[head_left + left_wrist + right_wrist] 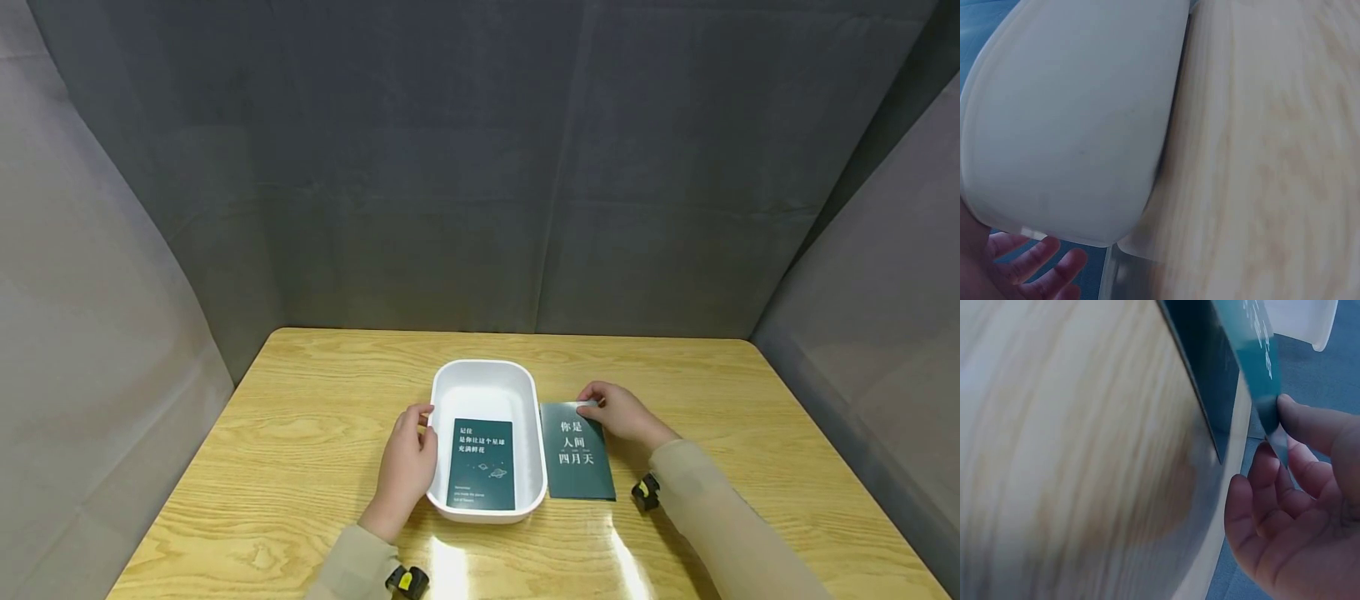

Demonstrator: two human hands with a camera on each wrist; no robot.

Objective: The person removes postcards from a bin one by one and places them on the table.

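Head view: left hand (407,468) flat against left wall of white tub (487,375), fingers relaxed, steadying. 1 green card (482,463) already lies inside. Right hand (618,413) pinches far corner of 2nd green card (576,450), just beside tub on table (300,433), corner lifting. Likely step: pick-up. Next: lift clear of right rim. Room open rightward, behind.

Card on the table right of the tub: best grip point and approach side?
The far right corner, from the right. The card lies flat on the table, so there's no edge to get under until a corner is peeled up. Its left edge runs close beside the tub, leaving little finger room there. The right hand already pinches that far corner, thumb on top, lifting it slightly.
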